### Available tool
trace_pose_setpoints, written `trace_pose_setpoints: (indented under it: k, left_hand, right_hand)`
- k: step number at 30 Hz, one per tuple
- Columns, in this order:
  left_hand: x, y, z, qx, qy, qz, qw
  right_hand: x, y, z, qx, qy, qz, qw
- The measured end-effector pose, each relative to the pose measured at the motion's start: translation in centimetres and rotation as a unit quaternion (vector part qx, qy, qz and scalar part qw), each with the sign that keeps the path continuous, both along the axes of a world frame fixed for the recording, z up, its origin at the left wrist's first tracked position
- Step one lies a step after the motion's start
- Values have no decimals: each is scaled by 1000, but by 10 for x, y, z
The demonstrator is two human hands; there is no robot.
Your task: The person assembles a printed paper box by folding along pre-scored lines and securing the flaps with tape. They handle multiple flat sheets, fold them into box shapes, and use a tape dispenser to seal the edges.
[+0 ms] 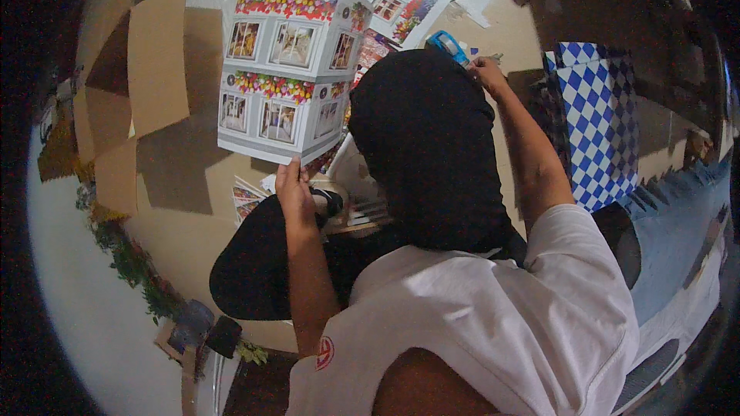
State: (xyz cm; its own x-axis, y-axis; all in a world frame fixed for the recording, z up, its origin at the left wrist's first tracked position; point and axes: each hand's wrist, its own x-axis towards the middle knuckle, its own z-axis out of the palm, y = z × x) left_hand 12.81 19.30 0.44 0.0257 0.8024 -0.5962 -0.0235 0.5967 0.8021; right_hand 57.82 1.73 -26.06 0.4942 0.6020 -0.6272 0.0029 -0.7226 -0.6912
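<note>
Pinched a folded printed card [287,69] at its lower edge with the left hand [296,196], fingers pressed together on it, holding it raised and slightly tilted. Reached the right hand [491,78] out to a blue tape dispenser [447,47], fingers bent at its near end; could not tell their exact grip. Saw printed sheets [397,9] beyond, brown cardboard [158,65] at left, checked blue-and-white wrapping [595,119] at right.
</note>
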Motion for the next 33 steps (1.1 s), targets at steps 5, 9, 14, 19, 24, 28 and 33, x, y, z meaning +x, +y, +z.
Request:
trace_pose_setpoints:
  k: [5,9,14,19,24,28,33]
  left_hand:
    - [-24,-2,-11,-20,4,-7,1000]
    - [-6,-5,11,-29,20,15,999]
    - [-20,-6,-7,53,39,-55,996]
    - [-9,-7,8,20,48,-46,998]
    - [-9,-7,9,9,22,-33,999]
    - [-9,-5,6,3,17,-22,1000]
    - [-8,-7,7,-3,31,-1,1000]
  right_hand:
    - [-27,-4,17,34,-47,-72,996]
    - [-33,16,41,-64,-166,3,984]
    - [-12,26,44,-94,-96,75,988]
    - [-10,18,36,-81,-71,37,994]
    - [-13,19,37,-112,-65,51,990]
    - [-10,16,30,-89,-72,81,990]
    - [-15,13,40,-57,-59,42,996]
